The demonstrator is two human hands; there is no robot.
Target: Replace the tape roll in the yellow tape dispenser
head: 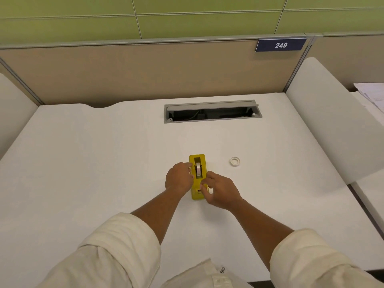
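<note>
the left hand is bracing the stiff yellow dispenser, fingers curled against its side; the right hand is pinching near its cutter end, though whether it is holding tape, i cannot tell. the light roll sitting in the dispenser probably lifts best by its rim.

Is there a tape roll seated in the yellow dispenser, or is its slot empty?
Seated: a tape roll stands on edge inside the dispenser slot. A second roll lies flat on the desk to its right.

Office cubicle desk, seen from above by the person seated at it.
A white worktop is fenced by beige partition panels; at 1 o'clock hangs a blue number plate reading 249, at 12 o'clock an open cable hatch, at 3 o'clock stacked papers. Green wall panels rise behind.
</note>
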